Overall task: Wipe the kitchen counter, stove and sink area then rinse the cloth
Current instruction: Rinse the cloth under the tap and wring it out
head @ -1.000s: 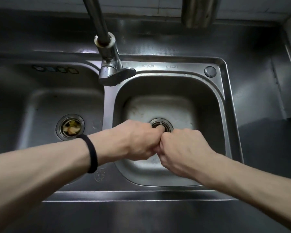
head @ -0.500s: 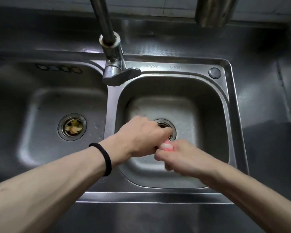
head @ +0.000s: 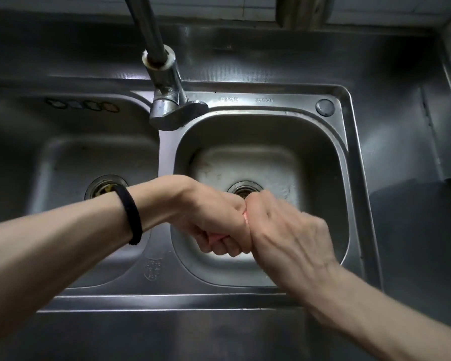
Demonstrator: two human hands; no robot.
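Observation:
Both my hands are clenched together over the right basin (head: 320, 162) of a steel double sink. My left hand (head: 214, 225) and my right hand (head: 284, 230) press fist to fist, each gripping an end of a small pink cloth (head: 245, 214). Only a thin sliver of the cloth shows between the fists and under my left fingers; the remainder is hidden inside the hands. The hands hover just in front of the basin's drain (head: 244, 190). My right hand is slightly blurred.
The faucet (head: 169, 100) rises from the divider between the basins, its spout running up out of view. The left basin (head: 63, 165) has a drain holding food scraps (head: 103, 190). Steel counter (head: 414, 243) lies to the right and along the front.
My fists have twisted against each other on the cloth: my left hand rolled so its fingers face down and my right hand turned over. Both sit slightly lower in the basin.

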